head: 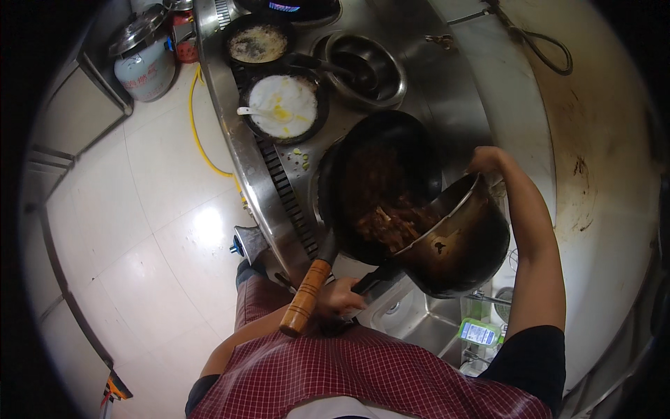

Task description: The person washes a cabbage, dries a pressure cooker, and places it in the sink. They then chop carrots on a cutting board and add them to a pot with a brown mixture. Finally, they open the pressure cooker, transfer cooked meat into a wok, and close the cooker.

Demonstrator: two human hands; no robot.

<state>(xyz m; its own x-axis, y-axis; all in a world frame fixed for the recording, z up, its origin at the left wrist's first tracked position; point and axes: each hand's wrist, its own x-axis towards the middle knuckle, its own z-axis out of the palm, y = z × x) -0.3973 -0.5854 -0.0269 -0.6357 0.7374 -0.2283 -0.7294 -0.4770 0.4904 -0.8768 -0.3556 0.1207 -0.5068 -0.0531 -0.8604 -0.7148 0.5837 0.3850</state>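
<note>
A dark saucepan with a scorched outside is tipped on its side above a black wok. My left hand grips the pan's long black handle. At the pan's far rim, my right hand holds on, its fingers partly hidden. Brown, saucy pieces of food lie at the pan's mouth and in the wok below. The wok's turned wooden handle points back toward my apron, crossing in front of my left forearm.
Beyond the wok, a pan of white food holds a white spoon; another pan sits behind it. Steel bowls with a ladle are beside them. A sink and green bottle are close on the right.
</note>
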